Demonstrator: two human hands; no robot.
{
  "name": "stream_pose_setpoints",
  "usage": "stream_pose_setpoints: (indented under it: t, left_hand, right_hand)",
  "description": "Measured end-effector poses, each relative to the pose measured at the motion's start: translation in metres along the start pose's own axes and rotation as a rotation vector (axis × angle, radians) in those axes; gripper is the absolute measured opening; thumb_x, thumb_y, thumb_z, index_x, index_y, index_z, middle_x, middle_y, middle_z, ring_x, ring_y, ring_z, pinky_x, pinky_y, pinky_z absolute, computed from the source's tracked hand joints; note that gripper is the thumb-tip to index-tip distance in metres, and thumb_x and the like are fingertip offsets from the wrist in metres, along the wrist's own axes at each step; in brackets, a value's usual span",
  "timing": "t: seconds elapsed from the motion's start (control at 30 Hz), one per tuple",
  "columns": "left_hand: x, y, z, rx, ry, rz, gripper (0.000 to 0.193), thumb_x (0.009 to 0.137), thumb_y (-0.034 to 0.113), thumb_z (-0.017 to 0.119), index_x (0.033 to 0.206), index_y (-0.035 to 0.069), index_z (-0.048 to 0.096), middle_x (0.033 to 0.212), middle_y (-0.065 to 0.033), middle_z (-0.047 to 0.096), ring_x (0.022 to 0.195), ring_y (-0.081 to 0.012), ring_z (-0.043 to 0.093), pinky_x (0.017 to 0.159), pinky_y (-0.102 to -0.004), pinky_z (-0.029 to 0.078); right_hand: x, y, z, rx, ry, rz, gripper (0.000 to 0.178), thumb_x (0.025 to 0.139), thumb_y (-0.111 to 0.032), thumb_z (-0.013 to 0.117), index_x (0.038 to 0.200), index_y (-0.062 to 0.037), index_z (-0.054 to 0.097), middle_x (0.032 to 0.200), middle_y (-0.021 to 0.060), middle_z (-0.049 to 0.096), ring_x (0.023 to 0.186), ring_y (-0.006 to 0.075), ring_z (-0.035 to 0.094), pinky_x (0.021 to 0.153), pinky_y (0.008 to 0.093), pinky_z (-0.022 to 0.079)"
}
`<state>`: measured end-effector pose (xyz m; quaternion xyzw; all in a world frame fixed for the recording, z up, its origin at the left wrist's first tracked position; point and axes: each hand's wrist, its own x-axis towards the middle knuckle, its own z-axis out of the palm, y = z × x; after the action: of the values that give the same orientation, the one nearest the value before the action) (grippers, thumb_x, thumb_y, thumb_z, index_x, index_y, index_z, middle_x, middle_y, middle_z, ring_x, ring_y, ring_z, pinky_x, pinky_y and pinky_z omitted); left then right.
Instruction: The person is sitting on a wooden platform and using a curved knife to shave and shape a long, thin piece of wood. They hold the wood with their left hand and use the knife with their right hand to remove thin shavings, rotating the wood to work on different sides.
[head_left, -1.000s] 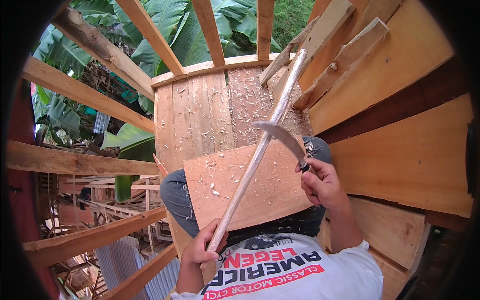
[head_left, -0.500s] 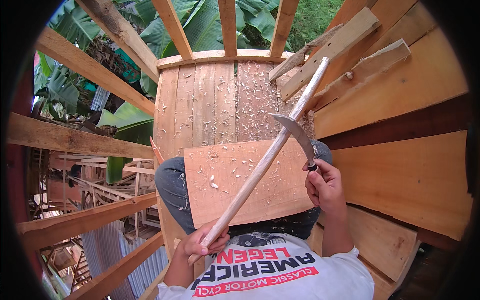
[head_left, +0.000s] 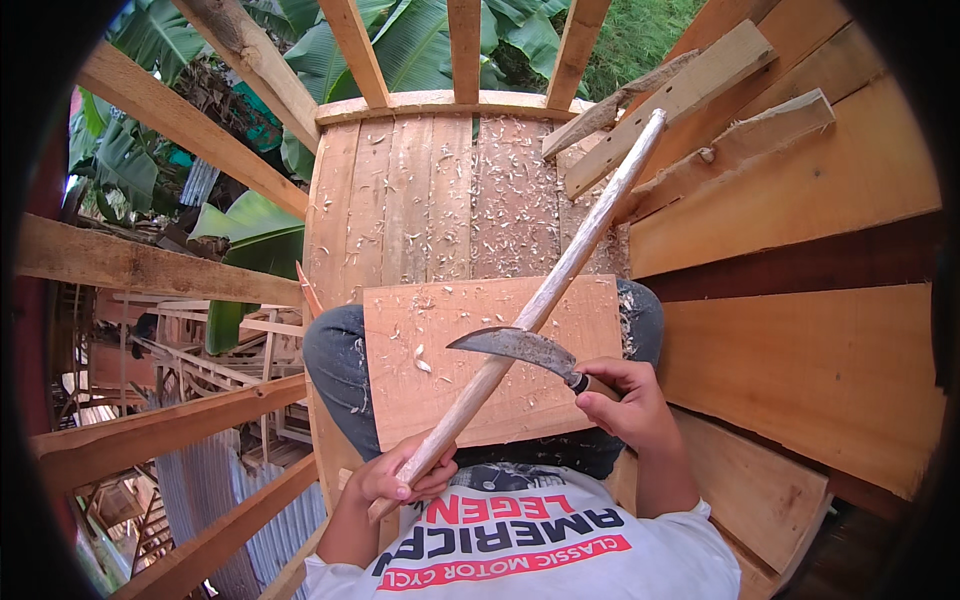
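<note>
A long, pale, peeled wooden stick [head_left: 575, 258] slants across my lap, its far end up toward the right. My left hand [head_left: 408, 472] is closed round its near end, close to my shirt. In my right hand [head_left: 630, 402] is a sickle [head_left: 520, 346] with a curved grey blade, gripped by its wooden handle. The blade lies across the middle of the stick, tip pointing left; whether its edge bites into the wood I cannot tell. Under both, a flat wooden board [head_left: 470, 405] rests on my thighs, with a few shavings on it.
The plank floor [head_left: 405, 220] ahead is strewn with wood shavings. Rough timber offcuts [head_left: 680, 105] lean at the far right, beside wide plank walling [head_left: 800, 370]. On the left, spaced wooden rails [head_left: 160, 268] open onto banana leaves and corrugated metal sheets.
My right hand has come down and nearer to me, carrying the sickle along the stick. Its blade has turned from pointing up and away to pointing left. My left hand keeps its hold.
</note>
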<state>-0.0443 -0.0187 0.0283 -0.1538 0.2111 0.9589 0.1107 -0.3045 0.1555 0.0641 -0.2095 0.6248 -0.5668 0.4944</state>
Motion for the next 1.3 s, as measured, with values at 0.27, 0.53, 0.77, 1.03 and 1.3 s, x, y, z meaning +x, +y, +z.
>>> stream_pose_setpoints:
  t: [0.27,0.53,0.77,1.03,1.3]
  left_hand:
    - [0.002,0.000,0.001,-0.085,0.017,-0.016,0.065,0.056,0.031,0.080,0.098,0.002,0.040,0.065,0.0005,0.042,0.047,-0.0041,0.037,0.047,-0.0174,0.028]
    - [-0.002,-0.004,-0.002,-0.089,0.030,-0.017,0.065,0.055,0.030,0.079,0.098,0.003,0.039,0.065,0.0008,0.042,0.047,-0.0040,0.037,0.047,-0.0172,0.029]
    - [-0.006,-0.010,-0.016,-0.092,-0.107,0.021,0.064,0.062,0.035,0.080,0.100,0.005,0.038,0.068,0.0019,0.040,0.049,-0.0035,0.038,0.044,-0.0163,0.030]
    - [-0.006,-0.011,-0.017,-0.063,-0.109,0.001,0.066,0.061,0.040,0.078,0.100,0.005,0.039,0.068,0.0021,0.040,0.052,-0.0039,0.036,0.047,-0.0176,0.030]
    - [-0.008,0.002,-0.005,0.593,0.223,0.203,0.071,0.058,0.036,0.079,0.108,0.002,0.042,0.074,-0.0009,0.044,0.062,-0.0088,0.043,0.056,-0.0206,0.036]
  right_hand:
    - [0.012,0.020,0.008,-0.071,-0.092,-0.195,0.022,0.082,-0.003,0.066,0.103,0.0037,0.064,0.062,-0.0021,0.055,0.045,0.0007,0.043,0.040,0.0180,0.031]
    - [0.015,0.007,0.012,-0.013,-0.110,-0.191,0.025,0.084,-0.008,0.068,0.106,0.0030,0.063,0.065,0.0002,0.058,0.051,0.0025,0.049,0.045,0.0190,0.038]
    - [0.025,0.012,0.004,0.103,0.042,-0.331,0.020,0.088,-0.007,0.061,0.106,0.0016,0.062,0.061,-0.0009,0.053,0.043,0.0012,0.042,0.038,0.0180,0.032]
    - [0.007,0.013,0.013,-0.005,-0.200,0.026,0.021,0.089,-0.009,0.060,0.106,0.0026,0.061,0.060,-0.0006,0.053,0.039,0.0032,0.041,0.036,0.0184,0.030]
    - [0.019,0.008,-0.026,0.248,0.358,-0.243,0.014,0.090,-0.007,0.054,0.103,-0.0048,0.049,0.054,-0.0012,0.040,0.033,0.0042,0.033,0.030,0.0185,0.028]
